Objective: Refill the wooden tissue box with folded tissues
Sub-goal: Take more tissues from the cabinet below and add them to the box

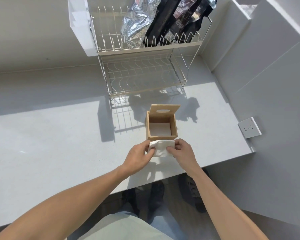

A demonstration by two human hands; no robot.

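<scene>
Item 1, wooden tissue box (161, 134): square, light wood, standing upright on the white counter (50, 135) directly ahead of me. Its lid (164, 110) is swung up at the far side and stands tilted back, the oval dispensing slot visible in it. Interior open to view; a flat white layer lies at the bottom.

Item 2, folded tissues (160, 148): a white folded bundle held just at the near wall of the box, its upper edge overlapping the box's front in this view. It is above the counter, casting a shadow on the surface below.

Item 3, my left hand (139, 157): fingers curled, thumb and fingertips pinched closed on the left edge of the folded tissues.

Item 4, my right hand (182, 153): likewise closed, thumb and fingers pinching the right edge of the same bundle. Both forearms bare.

Item 5, dish rack (142, 66): two-tier wire rack at the back of the counter, well beyond the box. Upper tier carries a silver foil bag (137, 25) and dark printed bags (177, 19) leaning upright between the prongs. Lower tier bare wire. A white plastic caddy (80, 26) hangs at its left end.

Item 6, wall socket (249, 127): white, on the right-hand wall, near the counter's edge.
</scene>
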